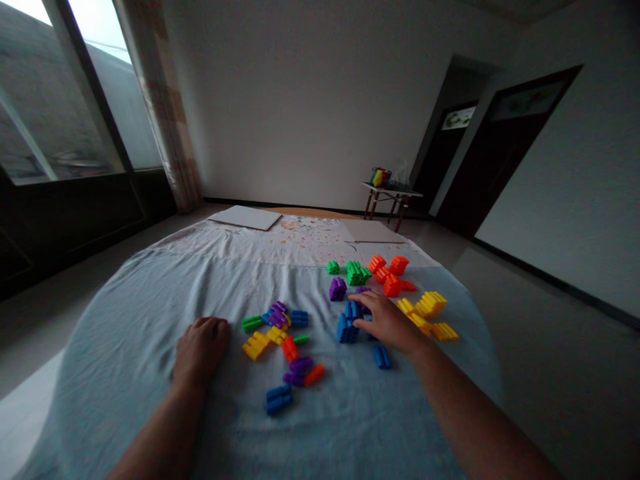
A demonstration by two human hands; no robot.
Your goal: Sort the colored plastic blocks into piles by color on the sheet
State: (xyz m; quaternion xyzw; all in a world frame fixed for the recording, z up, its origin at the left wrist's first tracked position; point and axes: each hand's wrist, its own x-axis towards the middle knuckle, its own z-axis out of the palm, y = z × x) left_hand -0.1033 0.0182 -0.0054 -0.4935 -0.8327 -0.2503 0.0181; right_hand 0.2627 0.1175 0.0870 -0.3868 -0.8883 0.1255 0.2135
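My right hand [383, 320] reaches over the blue stack on the right, thumb and fingers around a blue toy block [354, 311]. That block sits against more blue blocks [345, 330], and the palm hides part of the group. My left hand [201, 347] rests on the cloth with its fingers curled, left of a mixed pile; nothing shows in it. In the pile are yellow blocks [257, 346], a green block [252, 324], purple blocks [301, 365] and a red-orange block [289, 348]. A loose blue block [279, 399] lies nearest to me.
Sorted by colour at the right are green blocks [355, 273], orange blocks [393, 285], purple blocks [337, 289] and yellow blocks [431, 305]. Two flat boards [245, 217] lie at the round table's far side. A small side table [393, 191] stands beyond.
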